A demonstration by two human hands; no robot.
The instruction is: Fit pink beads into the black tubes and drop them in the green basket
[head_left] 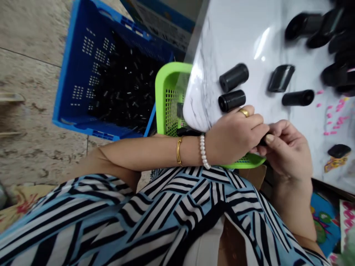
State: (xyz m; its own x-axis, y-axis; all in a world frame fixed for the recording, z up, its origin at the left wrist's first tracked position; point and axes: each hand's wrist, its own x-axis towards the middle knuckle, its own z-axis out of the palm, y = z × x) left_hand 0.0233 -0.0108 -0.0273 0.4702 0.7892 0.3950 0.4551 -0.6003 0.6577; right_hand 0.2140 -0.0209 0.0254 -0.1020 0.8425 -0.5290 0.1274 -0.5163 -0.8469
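My left hand (235, 135), with a gold ring and a pearl bracelet at the wrist, meets my right hand (291, 151) at the table's front edge. Between them is a small black piece (263, 142), mostly hidden by the fingers; its exact kind does not show. My right thumb presses on it, and both hands are closed around it. Just beyond my left hand lie two black plastic cylinders, a thicker one (234, 77) and a shorter one (232, 101). Farther right are a glossy black tube (281, 78) and a slim black cylinder (298, 98).
A green basket (160, 96) sits under the corner of the white marbled table (249, 22). Left of it, a blue crate (62, 99) holds many small black parts. More black cylinders (307, 27) crowd the far right, near scattered pink bits (337, 120) and a flat black piece (339, 150).
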